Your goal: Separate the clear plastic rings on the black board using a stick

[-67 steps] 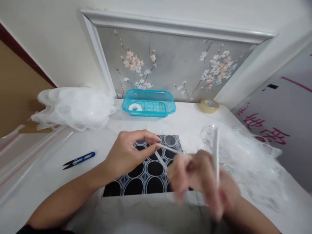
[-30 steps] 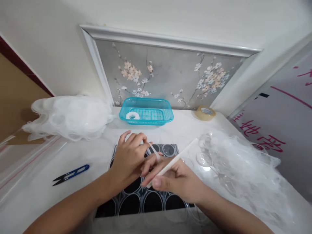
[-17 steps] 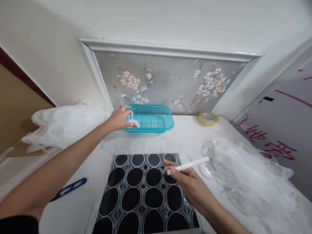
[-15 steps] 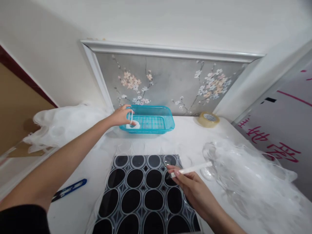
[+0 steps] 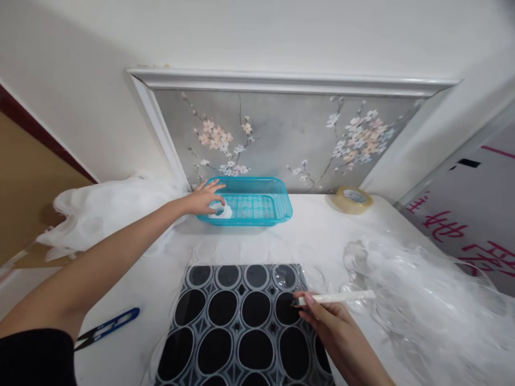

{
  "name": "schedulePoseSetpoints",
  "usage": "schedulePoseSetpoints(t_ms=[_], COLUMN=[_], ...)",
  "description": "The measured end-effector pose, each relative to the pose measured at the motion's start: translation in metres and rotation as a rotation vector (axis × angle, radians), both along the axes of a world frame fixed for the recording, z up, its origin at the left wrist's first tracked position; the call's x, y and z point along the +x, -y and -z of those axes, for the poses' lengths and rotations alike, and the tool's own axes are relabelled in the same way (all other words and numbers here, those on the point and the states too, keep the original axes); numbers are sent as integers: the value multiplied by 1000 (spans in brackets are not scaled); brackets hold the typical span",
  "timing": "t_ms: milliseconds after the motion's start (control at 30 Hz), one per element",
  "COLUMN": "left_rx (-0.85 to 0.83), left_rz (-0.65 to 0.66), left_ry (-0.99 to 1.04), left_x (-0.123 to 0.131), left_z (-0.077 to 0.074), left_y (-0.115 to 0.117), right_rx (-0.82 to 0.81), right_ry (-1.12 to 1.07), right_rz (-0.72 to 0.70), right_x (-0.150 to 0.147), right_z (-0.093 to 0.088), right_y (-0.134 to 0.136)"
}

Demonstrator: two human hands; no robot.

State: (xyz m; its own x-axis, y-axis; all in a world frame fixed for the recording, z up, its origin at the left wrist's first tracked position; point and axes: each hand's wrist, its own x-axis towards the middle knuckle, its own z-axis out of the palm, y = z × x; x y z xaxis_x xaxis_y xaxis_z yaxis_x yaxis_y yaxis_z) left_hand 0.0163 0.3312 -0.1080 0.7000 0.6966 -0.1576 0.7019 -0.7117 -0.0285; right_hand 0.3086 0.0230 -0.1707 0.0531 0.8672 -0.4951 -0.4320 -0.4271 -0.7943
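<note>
Left hand [image 5: 203, 197], fingers spread loose, rests at the blue basket [image 5: 257, 206]; right hand [image 5: 328, 316] pinches a white stick [image 5: 341, 296].

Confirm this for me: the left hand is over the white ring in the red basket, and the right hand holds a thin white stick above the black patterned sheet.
One thing is wrong: the basket is turquoise blue, not red, as the head view shows. The rest stands: the left hand is over the white ring in it, and the right hand holds the thin white stick above the black patterned sheet.
</note>
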Motion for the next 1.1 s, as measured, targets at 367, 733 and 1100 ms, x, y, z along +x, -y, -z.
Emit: schedulePoseSetpoints(t_ms=[367,733,1100], left_rx=[15,-4,-78], left_rz=[53,-53,-79], left_ry=[14,-112,-47], left_x=[4,19,28], left_z=[6,-2,-16], left_y=[-3,-6,-6], right_rx=[3,24,-45], right_ry=[39,57,437], right_rz=[5,13,-547], right_x=[0,-2,9], right_z=[-3,0,-18], right_y=[-1,0,-1])
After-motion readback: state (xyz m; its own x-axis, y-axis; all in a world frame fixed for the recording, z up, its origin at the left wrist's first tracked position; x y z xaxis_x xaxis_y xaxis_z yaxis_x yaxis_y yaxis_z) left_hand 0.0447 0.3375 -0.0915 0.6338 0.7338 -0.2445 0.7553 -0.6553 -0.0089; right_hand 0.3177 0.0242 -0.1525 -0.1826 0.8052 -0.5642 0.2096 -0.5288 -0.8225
